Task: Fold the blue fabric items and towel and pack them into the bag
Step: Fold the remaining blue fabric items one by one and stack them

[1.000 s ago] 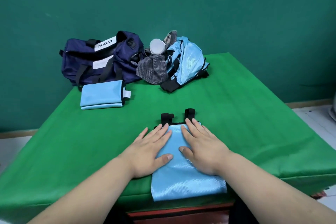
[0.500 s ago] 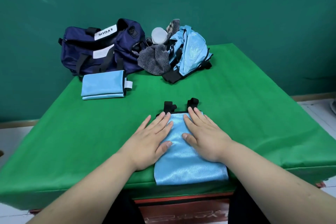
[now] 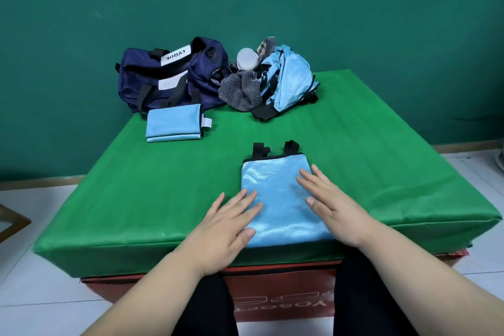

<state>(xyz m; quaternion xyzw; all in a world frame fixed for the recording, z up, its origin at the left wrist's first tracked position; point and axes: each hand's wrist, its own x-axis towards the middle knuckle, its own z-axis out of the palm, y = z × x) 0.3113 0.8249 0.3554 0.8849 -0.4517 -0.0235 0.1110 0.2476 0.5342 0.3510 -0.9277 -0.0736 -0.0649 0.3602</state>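
A folded light-blue fabric item [image 3: 278, 194] with black straps at its far edge lies near the front of the green table [image 3: 381, 158]. My left hand [image 3: 226, 226] lies flat with straight fingers on its left edge. My right hand [image 3: 332, 202] lies flat on its right side. A second folded light-blue item [image 3: 174, 123] sits at the back left, in front of the navy duffel bag [image 3: 169, 76]. More crumpled light-blue fabric [image 3: 289, 79] and a grey striped towel [image 3: 241, 88] are heaped at the back centre.
A white round container [image 3: 246, 58] pokes out of the heap next to a plaid cloth. The table's front edge runs just under my wrists, with a red box [image 3: 281, 292] below it. The green wall stands close behind the bags. White floor tiles lie on both sides.
Both hands slid toward me and apart over the blue item, uncovering its far half. The view tilted down, showing the table's front edge and the red box.
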